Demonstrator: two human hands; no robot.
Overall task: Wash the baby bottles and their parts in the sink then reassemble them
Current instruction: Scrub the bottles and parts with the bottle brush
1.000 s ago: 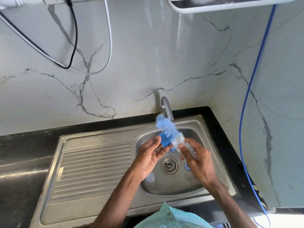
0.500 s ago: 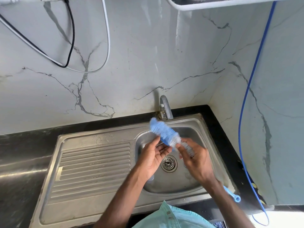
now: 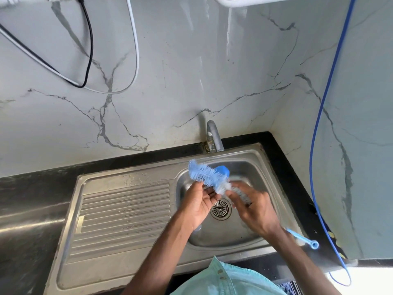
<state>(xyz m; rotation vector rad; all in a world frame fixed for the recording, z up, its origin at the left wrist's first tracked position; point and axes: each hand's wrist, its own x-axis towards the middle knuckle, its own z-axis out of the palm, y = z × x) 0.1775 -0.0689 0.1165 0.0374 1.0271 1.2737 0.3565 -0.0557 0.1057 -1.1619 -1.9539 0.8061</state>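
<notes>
A bottle brush with blue and white bristles [image 3: 207, 175] is held over the steel sink basin [image 3: 244, 165]. My right hand [image 3: 256, 211] grips its stem just below the bristles, and the light blue handle end [image 3: 311, 242] sticks out past my right wrist. My left hand [image 3: 200, 202] is beside the brush head, thumb and fingertips touching the bristles, fingers loosely curled around nothing. A blue bottle part [image 3: 223, 170] shows just behind the bristles; what holds it is hidden. A small clear part [image 3: 197, 227] lies in the basin under my left wrist.
The drain [image 3: 220, 208] sits between my hands. The tap [image 3: 214, 137] stands at the basin's back edge with no water running. The ribbed drainboard [image 3: 125, 209] lies to the left, black counter [image 3: 32, 188] beyond it. A blue hose [image 3: 314, 167] hangs down the right wall.
The brush head swung left and away from the tap. The blue part left my left fingers and now shows behind the bristles. The handle end came into view past my right wrist.
</notes>
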